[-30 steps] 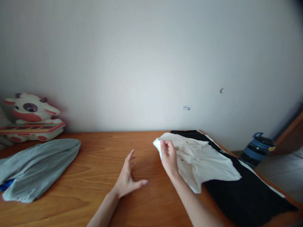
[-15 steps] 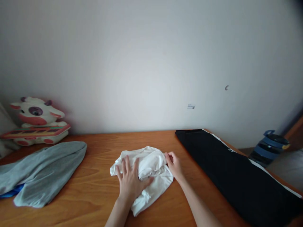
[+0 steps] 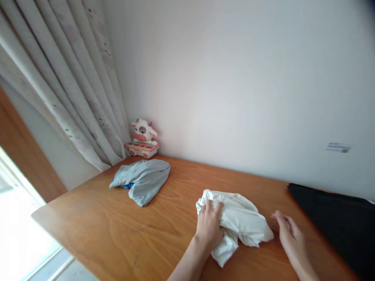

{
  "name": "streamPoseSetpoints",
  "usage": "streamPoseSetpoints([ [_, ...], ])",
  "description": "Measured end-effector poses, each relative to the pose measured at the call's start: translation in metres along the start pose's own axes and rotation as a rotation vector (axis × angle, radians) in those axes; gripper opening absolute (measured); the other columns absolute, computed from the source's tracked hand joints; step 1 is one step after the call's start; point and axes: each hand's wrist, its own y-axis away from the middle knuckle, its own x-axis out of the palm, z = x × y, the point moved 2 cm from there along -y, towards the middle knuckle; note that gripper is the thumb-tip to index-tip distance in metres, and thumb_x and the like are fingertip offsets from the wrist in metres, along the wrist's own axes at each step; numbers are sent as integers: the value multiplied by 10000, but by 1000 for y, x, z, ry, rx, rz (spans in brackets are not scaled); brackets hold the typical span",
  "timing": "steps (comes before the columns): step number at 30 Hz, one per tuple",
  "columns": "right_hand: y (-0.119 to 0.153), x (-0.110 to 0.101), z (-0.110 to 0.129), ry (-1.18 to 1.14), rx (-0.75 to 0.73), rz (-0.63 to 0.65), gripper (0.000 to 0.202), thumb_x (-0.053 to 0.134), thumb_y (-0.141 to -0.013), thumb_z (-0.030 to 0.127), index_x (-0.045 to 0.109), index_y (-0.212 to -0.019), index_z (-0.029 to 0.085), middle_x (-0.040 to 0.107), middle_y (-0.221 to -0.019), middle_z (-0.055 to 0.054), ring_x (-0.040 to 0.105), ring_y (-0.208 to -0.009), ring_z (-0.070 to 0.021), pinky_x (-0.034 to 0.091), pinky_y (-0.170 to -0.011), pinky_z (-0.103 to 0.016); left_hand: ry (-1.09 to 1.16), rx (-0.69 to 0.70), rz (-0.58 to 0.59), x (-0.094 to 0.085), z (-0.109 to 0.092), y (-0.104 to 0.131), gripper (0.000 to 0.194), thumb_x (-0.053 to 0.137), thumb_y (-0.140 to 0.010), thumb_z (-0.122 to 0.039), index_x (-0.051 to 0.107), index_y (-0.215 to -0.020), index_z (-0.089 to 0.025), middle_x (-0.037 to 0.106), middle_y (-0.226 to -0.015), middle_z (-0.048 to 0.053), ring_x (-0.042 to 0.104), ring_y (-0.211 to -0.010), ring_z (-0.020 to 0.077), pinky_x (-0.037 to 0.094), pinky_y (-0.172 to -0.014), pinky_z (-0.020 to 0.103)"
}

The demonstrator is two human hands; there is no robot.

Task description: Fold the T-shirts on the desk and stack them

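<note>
A crumpled white garment [image 3: 244, 220] lies bunched on the wooden table in front of me. My left hand [image 3: 209, 226] is at its left side, fingers curled over the fabric and gripping it. Part of the cloth hangs out below that hand toward the table's near side. My right hand [image 3: 290, 232] is just off the garment's right end, apart from it; its fingers are slightly blurred, loosely bent and hold nothing.
A grey garment [image 3: 149, 179] with a blue patch lies farther left. Behind it a cow-shaped toy keyboard [image 3: 143, 142] stands by the curtain [image 3: 79, 78]. Black folded clothing [image 3: 336, 222] lies at the right. The table's left edge [image 3: 67, 242] shows.
My view has swung left, bringing the curtain and table edge in. My right hand has let go of the white garment's right side. My left hand has gone from flat to gripping its left side.
</note>
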Motion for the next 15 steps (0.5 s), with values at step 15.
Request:
streamPoseSetpoints([
  [15,-3,-2,-2,130,83,204,486,470,-740,674,678,-741,236,770,-890,-157,715,-890,-366,530,-866,-509,-65,-83,-1037,-235,78,-6,703,615,-778,-141,456,-1455,-239,484,-1460,138,447,-1390,307,353,-1170,478],
])
